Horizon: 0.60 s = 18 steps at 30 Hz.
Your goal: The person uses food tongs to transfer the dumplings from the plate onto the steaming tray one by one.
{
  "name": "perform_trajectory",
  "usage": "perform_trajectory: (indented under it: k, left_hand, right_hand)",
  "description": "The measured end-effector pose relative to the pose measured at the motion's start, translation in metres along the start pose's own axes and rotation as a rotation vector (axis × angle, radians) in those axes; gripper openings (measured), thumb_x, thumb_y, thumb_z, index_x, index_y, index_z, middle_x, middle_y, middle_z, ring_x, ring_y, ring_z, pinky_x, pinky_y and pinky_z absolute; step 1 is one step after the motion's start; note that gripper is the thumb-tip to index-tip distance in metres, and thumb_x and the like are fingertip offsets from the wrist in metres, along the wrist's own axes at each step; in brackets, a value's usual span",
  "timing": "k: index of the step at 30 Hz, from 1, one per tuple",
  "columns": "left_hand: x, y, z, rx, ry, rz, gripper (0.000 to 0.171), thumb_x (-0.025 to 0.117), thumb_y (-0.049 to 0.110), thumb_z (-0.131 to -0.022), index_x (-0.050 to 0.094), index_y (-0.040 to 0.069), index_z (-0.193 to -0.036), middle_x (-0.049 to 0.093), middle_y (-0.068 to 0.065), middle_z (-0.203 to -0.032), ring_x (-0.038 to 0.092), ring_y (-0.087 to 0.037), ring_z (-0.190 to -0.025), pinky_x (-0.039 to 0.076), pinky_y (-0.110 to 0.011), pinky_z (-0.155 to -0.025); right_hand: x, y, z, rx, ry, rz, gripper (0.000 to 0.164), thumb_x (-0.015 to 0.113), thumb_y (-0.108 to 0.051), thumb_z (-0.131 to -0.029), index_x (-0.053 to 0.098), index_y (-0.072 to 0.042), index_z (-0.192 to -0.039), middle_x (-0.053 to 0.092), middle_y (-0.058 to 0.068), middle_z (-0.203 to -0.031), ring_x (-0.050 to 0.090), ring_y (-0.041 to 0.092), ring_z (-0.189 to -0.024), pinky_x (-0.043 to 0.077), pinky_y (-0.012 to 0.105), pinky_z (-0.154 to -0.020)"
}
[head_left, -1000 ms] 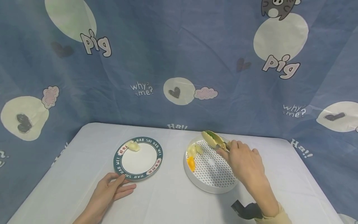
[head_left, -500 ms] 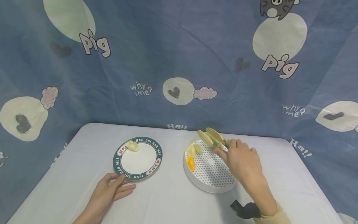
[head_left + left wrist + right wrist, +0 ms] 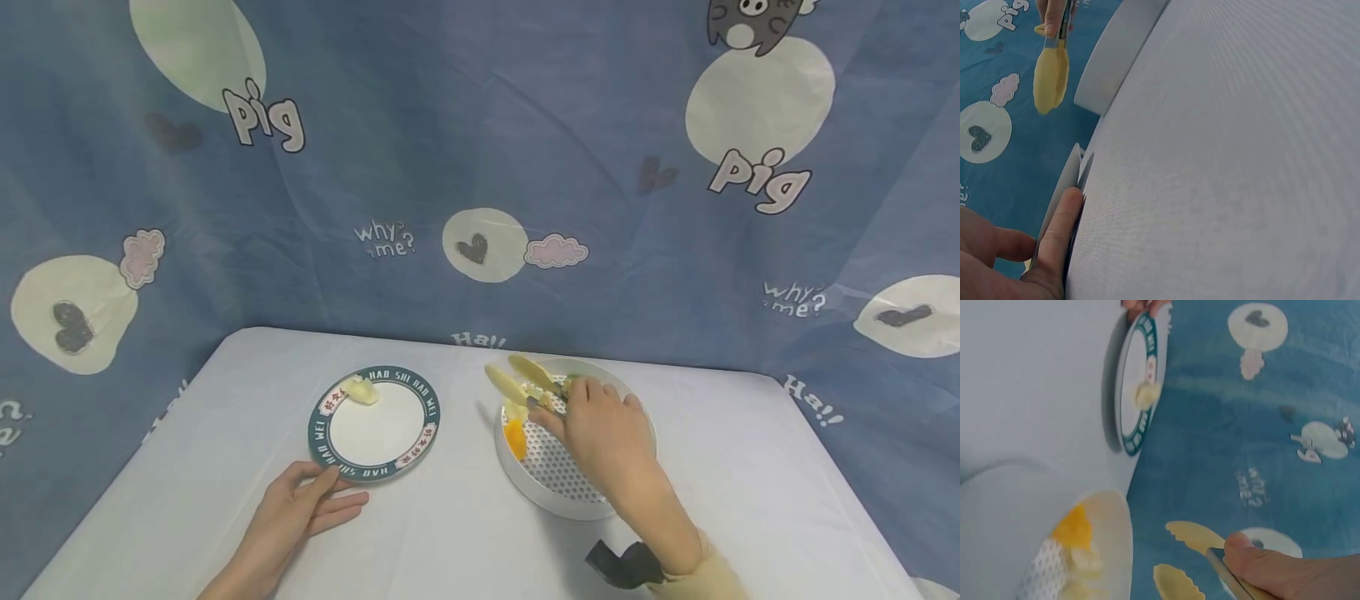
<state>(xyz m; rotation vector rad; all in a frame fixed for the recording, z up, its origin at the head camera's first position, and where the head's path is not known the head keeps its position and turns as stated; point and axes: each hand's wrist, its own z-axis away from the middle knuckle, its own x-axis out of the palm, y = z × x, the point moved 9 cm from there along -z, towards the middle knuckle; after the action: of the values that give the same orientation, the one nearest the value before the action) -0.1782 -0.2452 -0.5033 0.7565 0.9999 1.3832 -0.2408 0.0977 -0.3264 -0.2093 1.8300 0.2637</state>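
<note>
My left hand [image 3: 288, 517] pinches the near-left rim of a white plate [image 3: 375, 437] with a green lettered border, thumb on top and fingers below. One pale yellow piece [image 3: 362, 391] lies at the plate's back left. In my right hand [image 3: 611, 437] are tongs [image 3: 507, 386] with yellow tips, spread apart with nothing seen between them in the right wrist view. They hang over the left back rim of a round white perforated steamer tray [image 3: 528, 492]. The tray holds an orange piece [image 3: 515, 439] and pale pieces [image 3: 1087, 559]. A bit of green [image 3: 573, 377] shows behind the tongs, mostly hidden.
A white cloth [image 3: 450, 533] covers the table, with a strip of it between plate and tray. Behind the table's back edge hangs a blue printed curtain [image 3: 360, 300]. A black strap [image 3: 626, 567] hangs at my right wrist.
The tongs, first nearly together with green between the tips, have spread apart. My right hand has then moved left with them toward the plate. My left hand stays at the plate's rim.
</note>
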Motion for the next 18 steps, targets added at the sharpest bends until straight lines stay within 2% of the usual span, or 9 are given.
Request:
perform_trajectory:
  k: [3,7,10,15,18]
  left_hand:
    - [0.000,0.000,0.000,-0.002,0.000,-0.004,0.050,0.046,0.033,-0.108,0.034,-0.005,-0.138,0.069,-0.022,-0.122,0.077,-0.026,-0.102,0.068,-0.033,-0.089]
    - [-0.001,-0.001,0.000,-0.008,-0.002,-0.006,0.052,0.047,0.034,-0.107,0.034,-0.006,-0.139,0.069,-0.022,-0.121,0.077,-0.026,-0.102,0.069,-0.034,-0.089]
    - [-0.002,-0.002,0.000,-0.009,0.002,-0.001,0.053,0.047,0.034,-0.107,0.034,-0.006,-0.139,0.069,-0.022,-0.121,0.077,-0.026,-0.102,0.069,-0.034,-0.089]
    - [-0.002,-0.002,-0.001,-0.013,0.009,0.002,0.052,0.047,0.033,-0.107,0.034,-0.005,-0.139,0.068,-0.022,-0.122,0.077,-0.026,-0.102,0.069,-0.034,-0.088]
    - [-0.001,-0.002,-0.001,-0.013,0.007,-0.009,0.054,0.048,0.036,-0.107,0.034,-0.006,-0.139,0.068,-0.022,-0.123,0.077,-0.026,-0.102,0.069,-0.034,-0.088]
  right_hand:
    - [0.000,-0.012,-0.003,-0.020,-0.003,-0.002,0.063,0.057,-0.066,-0.094,0.061,-0.002,-0.093,0.058,0.006,-0.075,0.054,0.021,-0.067,0.045,0.034,-0.055]
    - [-0.004,-0.032,-0.008,-0.066,0.036,0.009,0.063,0.057,-0.065,-0.093,0.062,-0.002,-0.093,0.057,0.004,-0.074,0.057,0.020,-0.069,0.052,0.037,-0.059]
    - [-0.007,-0.048,-0.013,-0.092,0.064,0.007,0.063,0.057,-0.066,-0.093,0.064,-0.003,-0.095,0.057,0.004,-0.073,0.060,0.022,-0.070,0.053,0.036,-0.060]
    - [0.001,-0.070,-0.020,-0.094,-0.020,-0.024,0.068,0.049,-0.070,-0.094,0.063,-0.005,-0.105,0.057,0.004,-0.079,0.063,0.024,-0.080,0.056,0.040,-0.070]
    - [0.005,-0.081,-0.023,-0.100,-0.063,-0.019,0.070,0.046,-0.072,-0.094,0.063,-0.006,-0.107,0.055,0.003,-0.080,0.061,0.022,-0.080,0.057,0.040,-0.073]
